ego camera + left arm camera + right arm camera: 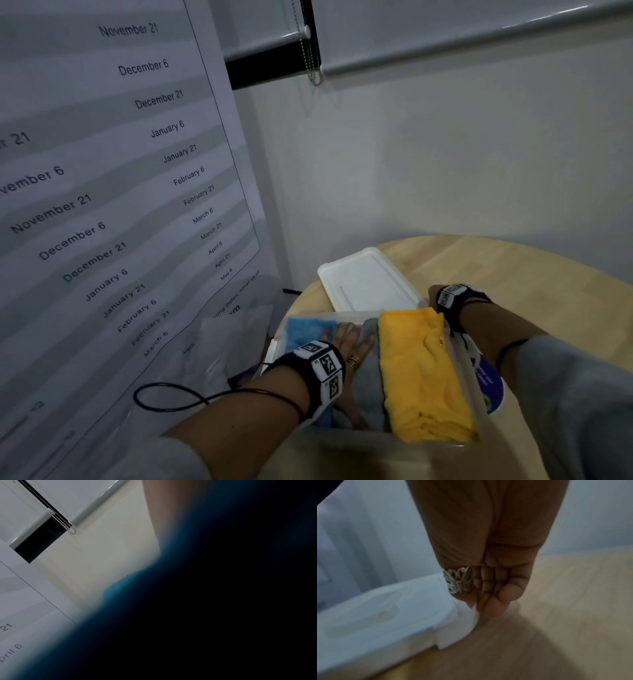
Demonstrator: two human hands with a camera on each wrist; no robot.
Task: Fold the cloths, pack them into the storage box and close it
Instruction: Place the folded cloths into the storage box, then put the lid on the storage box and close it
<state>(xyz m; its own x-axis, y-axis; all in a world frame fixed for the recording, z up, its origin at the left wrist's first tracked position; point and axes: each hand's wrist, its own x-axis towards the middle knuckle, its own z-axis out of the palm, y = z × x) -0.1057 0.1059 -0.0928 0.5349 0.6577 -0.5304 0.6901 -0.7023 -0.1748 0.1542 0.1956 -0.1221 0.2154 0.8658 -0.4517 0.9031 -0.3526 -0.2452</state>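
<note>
A clear storage box [463, 370] stands at the near edge of the round wooden table [520, 267]. Inside lie a blue cloth [308, 329] at the left, a grey cloth [368, 380] in the middle and a folded yellow cloth [421, 370] at the right. My left hand [352, 342] lies flat on the grey cloth beside the blue cloth [123, 588], which blocks most of the left wrist view. The white lid [366, 281] lies flat behind the box. My right hand [488, 601] reaches past the box, its straight fingers touching the near right corner of the lid [385, 615].
A large printed sheet of dates [102, 171] hangs at the left, with clear plastic bags [236, 335] below it. A blue round label [489, 387] lies right of the box. A black cable [164, 397] loops off my left wrist. The wall stands just behind the table.
</note>
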